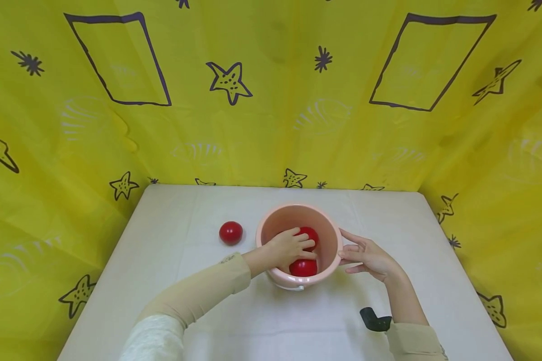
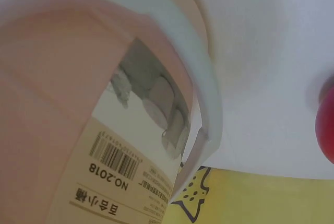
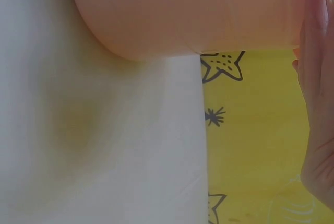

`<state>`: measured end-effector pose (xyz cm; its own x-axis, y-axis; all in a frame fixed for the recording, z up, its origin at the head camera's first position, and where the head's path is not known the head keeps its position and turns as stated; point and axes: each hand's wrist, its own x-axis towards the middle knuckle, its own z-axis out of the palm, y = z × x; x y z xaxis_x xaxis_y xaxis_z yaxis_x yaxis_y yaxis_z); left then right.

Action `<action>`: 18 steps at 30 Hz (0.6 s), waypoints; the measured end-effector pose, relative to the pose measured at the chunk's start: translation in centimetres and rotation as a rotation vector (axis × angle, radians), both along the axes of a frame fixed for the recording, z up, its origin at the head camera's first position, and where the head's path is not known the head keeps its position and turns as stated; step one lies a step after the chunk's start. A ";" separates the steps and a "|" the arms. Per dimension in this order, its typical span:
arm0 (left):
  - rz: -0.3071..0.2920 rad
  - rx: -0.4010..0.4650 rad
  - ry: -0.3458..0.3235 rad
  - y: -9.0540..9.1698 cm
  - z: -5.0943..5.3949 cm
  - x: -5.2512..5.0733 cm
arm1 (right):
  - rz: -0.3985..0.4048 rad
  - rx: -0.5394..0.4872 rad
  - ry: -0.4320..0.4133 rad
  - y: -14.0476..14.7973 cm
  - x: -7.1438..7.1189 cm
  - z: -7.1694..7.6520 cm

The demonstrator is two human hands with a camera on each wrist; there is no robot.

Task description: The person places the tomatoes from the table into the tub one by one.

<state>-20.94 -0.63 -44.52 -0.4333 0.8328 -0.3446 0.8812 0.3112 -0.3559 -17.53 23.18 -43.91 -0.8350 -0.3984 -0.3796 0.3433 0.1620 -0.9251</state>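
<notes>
A pink bucket (image 1: 332,225) with a pale handle (image 2: 201,72) and a printed label (image 2: 130,151) stands on the white table. My left hand (image 1: 289,248) reaches over its rim, its fingers curled over a red ball (image 1: 310,233) inside. Below those fingers, nearer the front wall, lies a second red ball (image 1: 303,268). The left wrist view shows the bucket's outside but not the hand. My right hand (image 1: 370,258) touches the bucket's right side near the rim with spread, extended fingers. A third red ball (image 1: 231,233) rests on the table left of the bucket.
The white table (image 1: 235,321) ends at a yellow curtain (image 1: 262,135) with starfish drawings at the back and sides. A black bent piece (image 1: 376,321) shows beside the right wrist, above the beige cuff (image 1: 413,338).
</notes>
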 end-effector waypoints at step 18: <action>0.284 0.482 -0.200 -3.3 2.4 -2.3 | 0.008 0.018 0.010 0.1 -0.1 -0.1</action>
